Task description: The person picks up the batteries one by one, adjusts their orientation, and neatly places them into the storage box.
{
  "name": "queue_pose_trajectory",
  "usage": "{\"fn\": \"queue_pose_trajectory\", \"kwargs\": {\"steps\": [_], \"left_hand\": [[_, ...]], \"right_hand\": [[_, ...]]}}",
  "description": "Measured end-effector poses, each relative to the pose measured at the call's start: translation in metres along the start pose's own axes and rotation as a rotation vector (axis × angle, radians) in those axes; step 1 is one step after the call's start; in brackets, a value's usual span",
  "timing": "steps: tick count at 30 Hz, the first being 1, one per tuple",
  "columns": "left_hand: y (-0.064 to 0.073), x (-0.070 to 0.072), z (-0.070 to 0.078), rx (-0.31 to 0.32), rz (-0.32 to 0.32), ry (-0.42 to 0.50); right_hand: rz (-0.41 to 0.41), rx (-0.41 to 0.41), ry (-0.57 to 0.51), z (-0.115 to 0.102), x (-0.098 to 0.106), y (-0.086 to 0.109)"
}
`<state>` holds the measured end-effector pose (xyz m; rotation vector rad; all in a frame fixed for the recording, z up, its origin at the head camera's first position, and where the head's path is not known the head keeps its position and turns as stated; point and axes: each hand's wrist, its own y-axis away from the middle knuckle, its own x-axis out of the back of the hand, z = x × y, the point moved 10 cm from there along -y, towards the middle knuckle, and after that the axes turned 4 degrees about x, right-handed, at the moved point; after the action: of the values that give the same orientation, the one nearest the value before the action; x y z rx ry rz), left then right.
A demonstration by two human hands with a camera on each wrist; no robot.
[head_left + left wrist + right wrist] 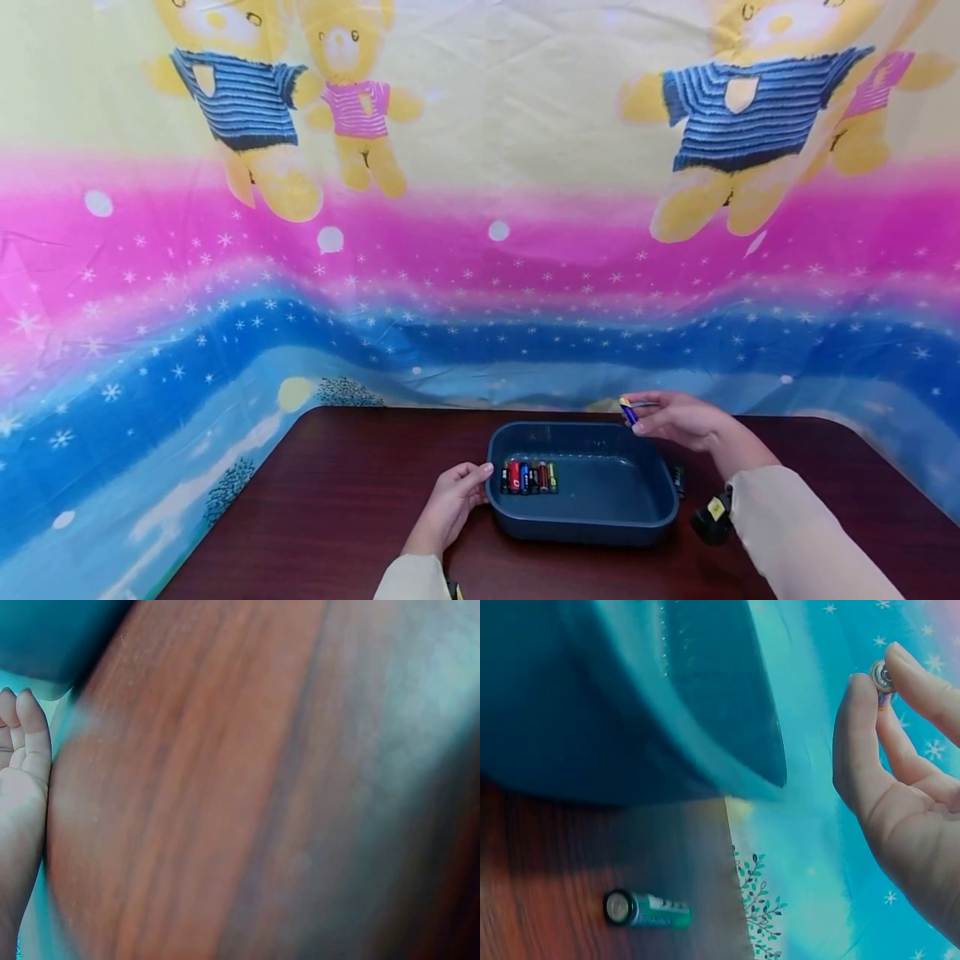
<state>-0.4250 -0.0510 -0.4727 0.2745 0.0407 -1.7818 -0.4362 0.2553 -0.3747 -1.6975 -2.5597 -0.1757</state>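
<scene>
My right hand (678, 419) pinches a small purple battery (628, 412) with a yellow end between thumb and fingers, above the far right corner of a dark blue-grey plastic basin (577, 533). In the right wrist view the round metal end of that battery (882, 675) faces the camera. My left hand (452, 498) holds the basin's left side, thumb at the rim and fingers against the outer wall. Inside, along the left wall, several batteries (524, 477) in red, blue, black and yellow-green lie side by side in a row.
A green and black battery (651, 910) lies on the dark wood table (337, 500), just outside the basin's right wall. Behind the table hangs a cloth (480, 275) printed with bears and snowflakes. Its lower edge meets the table's far edge.
</scene>
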Motion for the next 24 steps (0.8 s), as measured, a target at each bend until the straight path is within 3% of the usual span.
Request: {"fn": "queue_pose_trajectory", "kwargs": {"steps": [5, 24], "left_hand": [[0.000, 0.000, 0.000, 0.003, 0.006, -0.004], [-0.003, 0.000, 0.000, -0.016, 0.014, 0.024]], "right_hand": [[-0.031, 0.035, -0.029, -0.002, -0.004, -0.004], [-0.012, 0.071, -0.082, -0.002, -0.005, -0.030]]}}
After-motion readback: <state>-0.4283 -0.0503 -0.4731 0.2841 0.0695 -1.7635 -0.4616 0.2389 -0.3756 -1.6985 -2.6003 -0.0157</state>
